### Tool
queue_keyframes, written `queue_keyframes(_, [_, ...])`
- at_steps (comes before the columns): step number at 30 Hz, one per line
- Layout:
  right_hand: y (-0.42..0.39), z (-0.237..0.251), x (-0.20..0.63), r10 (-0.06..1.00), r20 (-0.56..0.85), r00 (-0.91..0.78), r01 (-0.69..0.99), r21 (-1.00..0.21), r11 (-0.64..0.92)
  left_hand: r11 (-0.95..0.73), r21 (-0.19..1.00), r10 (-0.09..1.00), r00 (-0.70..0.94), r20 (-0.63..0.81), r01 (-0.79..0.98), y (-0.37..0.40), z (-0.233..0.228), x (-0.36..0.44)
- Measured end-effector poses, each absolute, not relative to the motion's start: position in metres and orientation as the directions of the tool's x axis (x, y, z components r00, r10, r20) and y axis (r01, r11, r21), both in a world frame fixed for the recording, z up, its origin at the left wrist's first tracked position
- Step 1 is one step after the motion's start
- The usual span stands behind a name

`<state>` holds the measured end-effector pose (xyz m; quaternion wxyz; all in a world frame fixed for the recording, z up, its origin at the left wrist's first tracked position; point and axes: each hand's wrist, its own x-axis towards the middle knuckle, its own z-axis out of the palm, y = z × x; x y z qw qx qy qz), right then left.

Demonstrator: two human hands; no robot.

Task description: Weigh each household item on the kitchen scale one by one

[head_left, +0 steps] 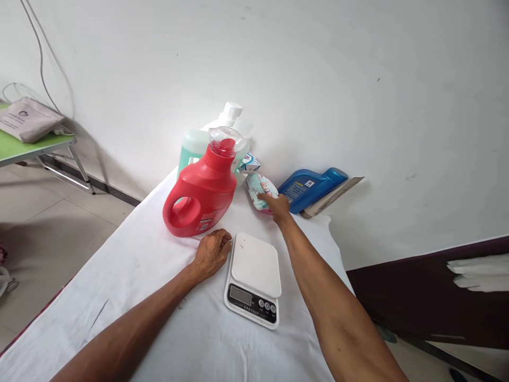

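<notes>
Towards the far edge of the tabletop (131, 276), a pink-and-mint packet (259, 184) lies between a small blue-and-white box (249, 163) and a blue bottle (307, 190) leaning by the far right corner. The right hand (279, 207) has its grip closed on the near end of the packet, thumb on one side and fingers on the other. As far as I can judge, taking hold is done; the packet is not on the kitchen scale (256, 265) nearer the front edge, whose display shows no readable figure. The left hand (213, 252) rests just beside the scale, fingers curled; I cannot tell whether that grip is shut. A red jug (212, 185) stands beyond it, towards the left edge
</notes>
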<state>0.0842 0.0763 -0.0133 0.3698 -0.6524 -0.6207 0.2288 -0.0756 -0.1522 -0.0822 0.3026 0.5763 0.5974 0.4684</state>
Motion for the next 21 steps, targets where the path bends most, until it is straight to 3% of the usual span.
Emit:
queue_keyframes(7, [0.003,0.006,0.143,0.991,-0.112,0.078,0.313,-0.941,-0.131,-0.102,0.895,0.972,-0.148,0.182,0.435,-0.154,-0.079,-0.077])
queue_keyframes(11, [-0.061,0.014,0.174,0.998,-0.038,-0.049,0.160,-0.987,-0.030,-0.101,0.884,0.972,-0.142,0.185,0.457,-0.153,-0.078,-0.078])
queue_keyframes(21, [-0.146,0.012,0.173,0.971,0.170,-0.171,0.473,-0.850,0.232,-0.082,0.839,0.974,-0.135,0.182,0.539,-0.153,-0.072,-0.081])
